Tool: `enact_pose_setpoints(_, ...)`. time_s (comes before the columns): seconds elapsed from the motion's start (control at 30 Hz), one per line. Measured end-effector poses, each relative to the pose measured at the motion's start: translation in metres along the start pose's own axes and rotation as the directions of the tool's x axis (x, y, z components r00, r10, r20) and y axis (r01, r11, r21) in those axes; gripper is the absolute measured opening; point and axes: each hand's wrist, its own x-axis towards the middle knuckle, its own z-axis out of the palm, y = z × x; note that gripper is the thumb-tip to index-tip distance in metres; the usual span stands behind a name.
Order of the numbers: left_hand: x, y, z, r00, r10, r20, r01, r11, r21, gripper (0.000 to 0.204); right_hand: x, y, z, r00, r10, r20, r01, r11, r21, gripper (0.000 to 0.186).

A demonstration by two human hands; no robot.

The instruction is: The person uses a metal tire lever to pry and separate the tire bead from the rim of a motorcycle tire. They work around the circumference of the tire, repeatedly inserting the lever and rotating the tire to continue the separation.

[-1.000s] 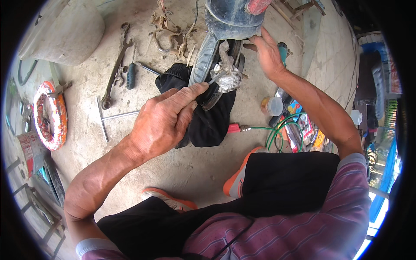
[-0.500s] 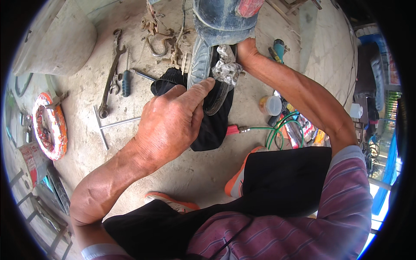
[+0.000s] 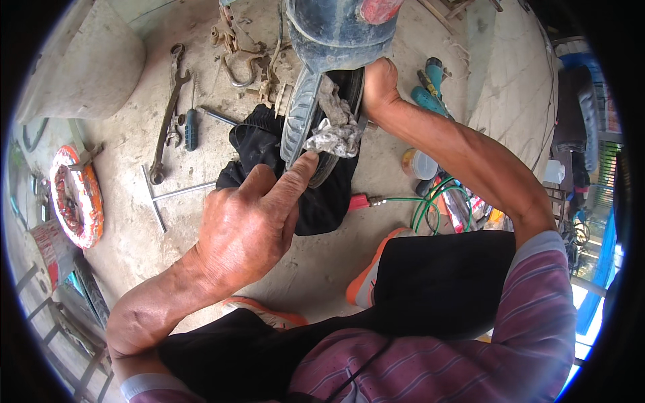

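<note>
A motorbike-like tyre point(image 3: 300, 121) stands upright under a dusty dark mudguard point(image 3: 339, 40). Against its side lies a crumpled, silvery-grey rag-like wad point(image 3: 334, 140), a strip of it running up beside the tread. My left hand point(image 3: 245, 232) has its index finger reaching to the wad's lower end, the other fingers curled in; it appears to pinch the wad, though the thumb's grip is hidden. My right hand point(image 3: 381, 84) lies against the tyre's right side below the mudguard, its fingers out of sight. Black cloth point(image 3: 322, 211) lies beneath the tyre.
On the floor to the left lie a large wrench point(image 3: 166, 127), a screwdriver point(image 3: 191, 127) and a T-handle wrench point(image 3: 156, 197). An orange-and-white wrapped ring point(image 3: 77, 198) rests farther left. To the right are a teal power tool point(image 3: 430, 97), a clear tub point(image 3: 423, 164) and a green hose point(image 3: 416, 215).
My left hand has drawn back down and left, and the wad's lower end has shifted the same way. The tyre and mudguard sit slightly farther left. My right hand has hardly moved.
</note>
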Motion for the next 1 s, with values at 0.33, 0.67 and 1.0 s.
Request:
enact_pose_setpoints(0.33,0.021,0.004,-0.006,0.999,-0.019,-0.033,0.018,1.0,-0.022,0.057,-0.003,-0.01,0.003,0.985,0.169,0.034,-0.158,0.802,0.577,0.038)
enact_pose_setpoints(0.67,0.07,-0.003,-0.004,0.997,-0.037,-0.066,0.034,0.998,-0.043,0.053,-0.007,0.013,-0.012,0.895,-0.446,-0.006,0.424,0.855,-0.299,0.024)
enact_pose_setpoints(1.0,-0.004,-0.003,-0.002,1.0,-0.009,0.006,0.01,0.999,-0.041,0.061,-0.009,-0.004,0.002,0.995,-0.042,-0.089,0.062,0.97,0.237,0.034)
